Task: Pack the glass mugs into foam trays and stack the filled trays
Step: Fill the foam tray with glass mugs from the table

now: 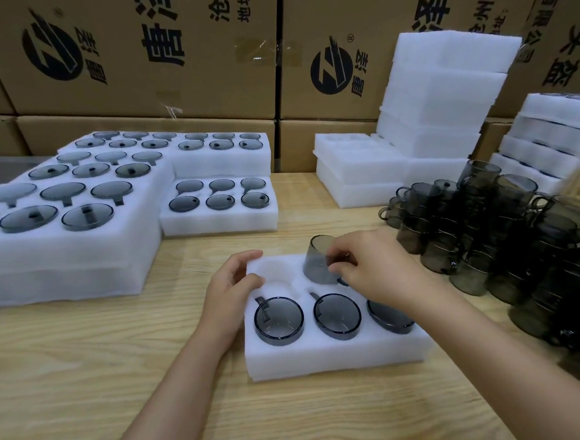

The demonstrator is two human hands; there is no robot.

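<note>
Our left hand [229, 286] gripped the tray [325, 358]; our right hand [370, 265] pinched a mug [315, 262] over its back row, which needed handle-to-slot alignment.

Mugs [278, 320] glossy smoked glass; tray [336, 357] matt white foam; table [68, 355] pale wood.

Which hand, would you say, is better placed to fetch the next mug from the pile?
Probably right: the right hand, seating a mug, is nearer the mug pile; the left hand grips the foam tray.
</note>
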